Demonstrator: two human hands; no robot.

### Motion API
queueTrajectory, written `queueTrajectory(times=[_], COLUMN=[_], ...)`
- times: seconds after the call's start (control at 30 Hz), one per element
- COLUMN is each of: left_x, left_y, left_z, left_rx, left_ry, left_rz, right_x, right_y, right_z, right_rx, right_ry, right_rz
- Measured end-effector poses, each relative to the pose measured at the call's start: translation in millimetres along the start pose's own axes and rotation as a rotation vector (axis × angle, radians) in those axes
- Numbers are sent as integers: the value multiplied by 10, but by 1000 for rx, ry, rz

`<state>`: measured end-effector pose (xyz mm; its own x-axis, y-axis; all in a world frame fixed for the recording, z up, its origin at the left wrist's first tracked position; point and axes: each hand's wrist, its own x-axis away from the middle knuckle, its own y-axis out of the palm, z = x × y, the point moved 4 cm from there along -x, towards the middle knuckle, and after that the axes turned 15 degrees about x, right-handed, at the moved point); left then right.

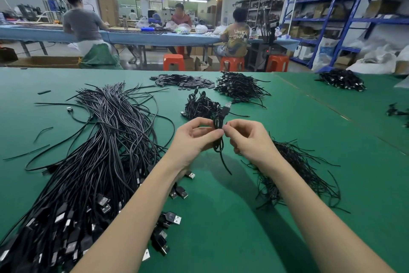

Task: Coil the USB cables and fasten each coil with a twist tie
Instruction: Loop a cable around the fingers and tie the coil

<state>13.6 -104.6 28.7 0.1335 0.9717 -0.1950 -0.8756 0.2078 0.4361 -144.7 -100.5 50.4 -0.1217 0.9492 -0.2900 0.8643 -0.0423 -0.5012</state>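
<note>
1. Pinching a small black coil at its waist, the left hand and right hand hold it above the green table, between loose cables and ties.
2. The coil looks light, limp and springy; it is best gripped mid-bundle, where the tie seems to wrap.
3. A shirt beyond reads "UNKNOWN".

twist tie: hidden by fingertips | loose cable bundle: cut off bottom-left
</note>
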Motion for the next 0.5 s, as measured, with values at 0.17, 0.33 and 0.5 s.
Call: queueTrajectory(times=[0.17, 0.33, 0.5], left_x=[22, 21, 11], left_y=[-14, -49, -109], left_z=[144, 105, 40], left_rx=[-278, -391, -20], left_ry=[300, 278, -24], left_rz=[-63, -52, 114], right_x=[4, 109, 27], right_y=[130, 232, -55], right_z=[111, 155, 44], right_rx=[-519, -898, 98], right_ry=[394, 668, -56], right_rz=[-316, -514, 51])
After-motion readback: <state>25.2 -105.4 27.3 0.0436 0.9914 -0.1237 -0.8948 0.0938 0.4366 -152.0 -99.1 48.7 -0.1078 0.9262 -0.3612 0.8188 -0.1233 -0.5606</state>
